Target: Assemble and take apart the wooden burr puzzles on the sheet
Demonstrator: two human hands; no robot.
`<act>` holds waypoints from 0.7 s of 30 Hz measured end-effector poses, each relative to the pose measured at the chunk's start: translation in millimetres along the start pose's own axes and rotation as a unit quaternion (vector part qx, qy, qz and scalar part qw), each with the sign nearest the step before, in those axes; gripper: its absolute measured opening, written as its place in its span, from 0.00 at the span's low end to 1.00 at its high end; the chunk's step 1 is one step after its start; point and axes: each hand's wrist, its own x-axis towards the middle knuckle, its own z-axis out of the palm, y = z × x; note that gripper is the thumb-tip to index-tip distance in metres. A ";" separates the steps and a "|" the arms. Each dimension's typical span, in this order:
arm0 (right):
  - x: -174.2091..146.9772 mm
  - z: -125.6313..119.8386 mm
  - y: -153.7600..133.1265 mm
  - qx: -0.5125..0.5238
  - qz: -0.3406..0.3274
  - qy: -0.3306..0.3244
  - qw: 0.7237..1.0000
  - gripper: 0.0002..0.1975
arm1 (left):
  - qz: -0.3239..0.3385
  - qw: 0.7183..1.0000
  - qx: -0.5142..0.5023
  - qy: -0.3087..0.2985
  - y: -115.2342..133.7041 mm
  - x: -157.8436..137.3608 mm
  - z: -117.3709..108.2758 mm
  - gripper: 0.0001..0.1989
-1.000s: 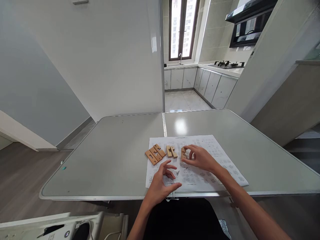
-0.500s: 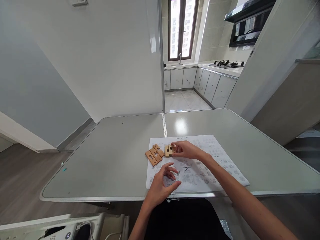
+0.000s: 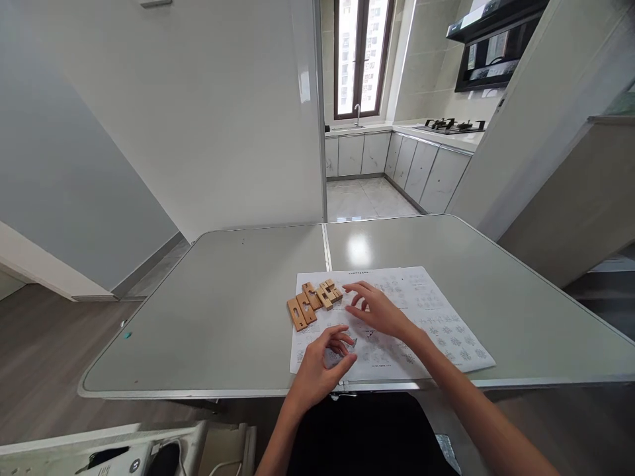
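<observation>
On a printed sheet (image 3: 431,311) lie notched wooden puzzle pieces, side by side in a slanting row. Three darker brown pieces (image 3: 296,316) with numbers and cut-outs form its left part. Against them sit paler wooden pieces (image 3: 324,299), grouped together at the right end. My right hand (image 3: 377,312) hovers just right of the pale pieces, apart from them, fingers spread and holding nothing. Nearer to me, my left hand (image 3: 325,360) rests over the sheet's lower left, fingers curved with a gap to the thumb. A small greyish mark beside its fingertips is too small to identify.
The sheet lies on a grey-green folding table (image 3: 223,317) with a metal rim and a centre seam. A white wall panel (image 3: 238,132) stands behind it. At lower left is a pale container (image 3: 193,436) holding a device and cables.
My right hand has let go of the pale pieces and drawn back to the right. Those pieces now sit against the brown ones, which have shifted slightly. My left hand has barely moved.
</observation>
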 end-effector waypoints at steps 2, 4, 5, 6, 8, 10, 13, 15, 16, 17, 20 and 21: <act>-24.5 1.4 -9.7 0.045 0.020 0.024 0.998 0.18 | 0.007 1.000 0.004 0.003 1.1 0.2 0.1 0.19; -49.3 4.1 -18.8 0.101 0.057 0.042 0.992 0.16 | 0.012 1.000 0.008 0.007 1.8 0.2 0.1 0.18; -60.7 5.9 -22.8 0.121 0.079 0.046 0.988 0.16 | 0.012 1.000 0.010 0.008 2.1 0.0 0.1 0.17; -71.1 8.0 -26.1 0.137 0.100 0.050 0.984 0.16 | 0.011 1.000 0.012 0.009 2.3 -0.3 0.1 0.17; -87.3 12.1 -30.9 0.156 0.129 0.063 0.977 0.17 | 0.007 1.000 0.014 0.011 2.9 -0.9 0.1 0.16; -96.9 15.1 -33.4 0.167 0.144 0.079 0.972 0.18 | 0.000 1.000 0.017 0.012 3.7 -1.3 0.1 0.16; -100.5 17.1 -33.7 0.176 0.143 0.092 0.970 0.18 | -0.010 1.000 0.022 0.011 4.6 -1.0 0.2 0.16; -99.4 17.5 -32.4 0.177 0.137 0.098 0.970 0.18 | -0.009 1.000 0.024 0.014 4.6 -0.1 0.3 0.16; -98.8 17.7 -31.6 0.175 0.136 0.099 0.970 0.18 | -0.007 1.000 0.025 0.016 4.4 0.4 0.3 0.16; -98.3 18.0 -31.0 0.173 0.136 0.099 0.970 0.18 | -0.003 1.000 0.025 0.017 4.1 1.0 0.3 0.15; -98.3 19.1 -30.2 0.172 0.134 0.098 0.971 0.17 | 0.004 1.000 0.027 0.016 2.7 2.5 0.3 0.15; -98.6 19.4 -30.5 0.173 0.134 0.099 0.971 0.17 | 0.004 0.999 0.027 0.016 2.0 2.8 0.3 0.15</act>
